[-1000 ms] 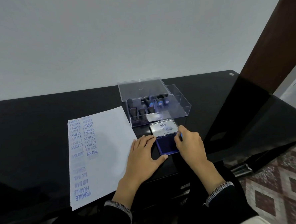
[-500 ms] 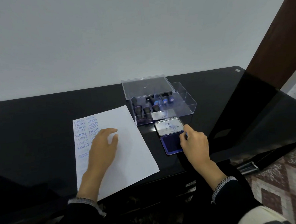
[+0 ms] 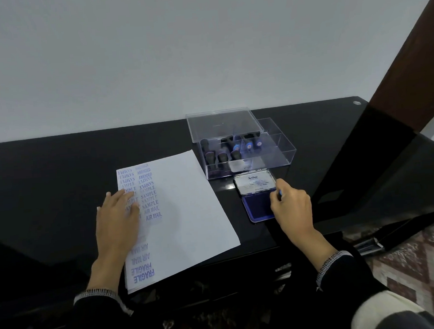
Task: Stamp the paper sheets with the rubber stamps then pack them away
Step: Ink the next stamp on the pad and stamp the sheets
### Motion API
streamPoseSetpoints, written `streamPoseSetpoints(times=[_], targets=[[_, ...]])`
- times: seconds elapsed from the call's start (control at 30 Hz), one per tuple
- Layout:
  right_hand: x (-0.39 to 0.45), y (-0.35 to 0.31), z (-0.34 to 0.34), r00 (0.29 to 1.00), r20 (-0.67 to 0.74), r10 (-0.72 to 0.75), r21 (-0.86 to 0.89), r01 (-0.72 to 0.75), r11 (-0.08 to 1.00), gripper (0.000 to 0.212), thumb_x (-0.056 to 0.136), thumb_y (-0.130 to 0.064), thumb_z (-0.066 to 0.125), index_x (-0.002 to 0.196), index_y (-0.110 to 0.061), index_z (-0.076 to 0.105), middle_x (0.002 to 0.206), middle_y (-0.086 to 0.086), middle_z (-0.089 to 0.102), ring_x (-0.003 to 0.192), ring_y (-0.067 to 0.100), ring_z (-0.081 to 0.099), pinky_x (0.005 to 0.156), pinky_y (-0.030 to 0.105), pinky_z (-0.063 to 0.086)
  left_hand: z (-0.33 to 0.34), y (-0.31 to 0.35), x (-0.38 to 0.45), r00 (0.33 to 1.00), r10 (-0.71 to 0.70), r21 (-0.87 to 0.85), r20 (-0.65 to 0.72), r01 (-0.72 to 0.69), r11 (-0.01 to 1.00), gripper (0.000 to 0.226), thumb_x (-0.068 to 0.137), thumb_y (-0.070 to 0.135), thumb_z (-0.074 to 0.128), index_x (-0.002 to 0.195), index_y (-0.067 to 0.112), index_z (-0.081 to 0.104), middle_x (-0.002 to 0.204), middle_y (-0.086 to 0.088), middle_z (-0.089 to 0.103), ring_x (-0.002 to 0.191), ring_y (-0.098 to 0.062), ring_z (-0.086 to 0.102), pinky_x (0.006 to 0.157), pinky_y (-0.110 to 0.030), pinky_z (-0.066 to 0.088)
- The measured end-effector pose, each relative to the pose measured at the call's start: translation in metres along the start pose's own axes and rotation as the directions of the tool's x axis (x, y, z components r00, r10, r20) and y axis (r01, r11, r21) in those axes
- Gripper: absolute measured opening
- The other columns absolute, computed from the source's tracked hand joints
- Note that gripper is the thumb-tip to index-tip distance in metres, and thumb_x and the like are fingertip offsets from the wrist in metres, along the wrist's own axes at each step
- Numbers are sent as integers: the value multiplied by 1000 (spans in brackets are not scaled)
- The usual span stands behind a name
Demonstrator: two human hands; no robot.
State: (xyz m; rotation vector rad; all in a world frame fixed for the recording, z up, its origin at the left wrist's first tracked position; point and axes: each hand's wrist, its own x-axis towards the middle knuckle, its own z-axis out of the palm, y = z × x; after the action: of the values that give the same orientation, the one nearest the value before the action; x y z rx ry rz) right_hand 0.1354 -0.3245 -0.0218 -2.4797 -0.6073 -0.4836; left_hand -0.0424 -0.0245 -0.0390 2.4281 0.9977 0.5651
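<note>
Paper sheet (image 3: 185,212) reads SAMPLE, AMENDED, AIR MAIL, FRAGILE; ink pad lid (image 3: 254,182) reads Artline.

I take the ink pad (image 3: 258,200) as landmark. Paper sheet (image 3: 186,217) lies left of it on the table (image 3: 46,174). Stamp box (image 3: 243,150) sits just behind it, stamps (image 3: 221,155) inside. My left hand (image 3: 117,221) rests on the sheet's left part; right hand (image 3: 291,208) at the pad's right edge.

Your right hand (image 3: 291,207) hides the stamp (image 3: 280,193) except a blue sliver; your left hand (image 3: 117,221) covers several prints on the paper (image 3: 188,217).
</note>
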Motion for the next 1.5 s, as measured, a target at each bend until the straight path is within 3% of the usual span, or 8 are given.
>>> streamPoseSetpoints(times=[0.1,0.27,0.47,0.8,1.0,1.23,1.37,1.5], targets=[[-1,0,0,1000,26,-3,-24,3,1000,32,77,4,63,63,-13,39,43,0,33,35,26,34,44,26,27,1,2,-2,1000,-1,35,-9,1,999,40,99,22,45,137,11,51,149,-6,40,145,-24,22,119,-46,10],[0,2,2,992,-31,120,141,-115,983,35,82,0,57,61,-14,32,44,-4,31,39,17,30,42,28,27,0,2,-5,999,-47,67,-10,47,997,44,100,28,41,140,10,47,151,-18,34,145,-32,19,119,-46,13],[0,-2,1,999,29,37,-23,-37,999,30,80,2,60,63,-11,39,43,2,35,38,28,36,45,27,27,2,1,-5,999,-26,15,-31,27,1000,41,99,24,44,137,9,51,147,-13,42,143,-29,27,118,-46,14],[8,-1,-1,994,70,88,40,-91,995,38,83,-3,54,60,-17,28,49,6,41,46,25,38,44,30,25,2,-3,-7,999,-25,-49,-39,23,999,39,98,21,46,135,11,52,146,-8,46,141,-25,30,119,-45,13],[10,-3,-7,987,109,116,55,-123,991,36,84,-4,54,60,-15,30,50,4,41,46,21,37,42,29,27,-7,4,-13,988,-104,-303,-112,65,951,34,98,14,49,131,12,56,144,-2,48,134,-21,42,116,-47,27],[14,-13,-23,942,297,156,202,-222,954,23,90,-23,54,74,-11,43,62,4,51,52,16,47,48,30,35,-13,8,-12,974,-186,-458,-128,108,882,33,96,6,51,127,11,60,131,-1,59,115,-12,55,93,-20,40],[14,-21,-26,908,419,28,234,-138,962,11,92,-15,53,86,-10,45,68,6,53,52,16,47,46,25,35,-13,8,-13,975,-185,-458,-121,110,882,32,95,5,52,126,11,61,132,-1,58,113,-9,54,87,-13,38],[18,-28,-32,870,491,-28,117,-34,992,10,90,-11,56,85,-14,47,72,3,51,59,19,50,51,33,41,-13,6,-13,976,-177,-455,-129,100,885,32,95,4,53,125,10,61,136,-3,56,117,-13,55,81,-5,35]])
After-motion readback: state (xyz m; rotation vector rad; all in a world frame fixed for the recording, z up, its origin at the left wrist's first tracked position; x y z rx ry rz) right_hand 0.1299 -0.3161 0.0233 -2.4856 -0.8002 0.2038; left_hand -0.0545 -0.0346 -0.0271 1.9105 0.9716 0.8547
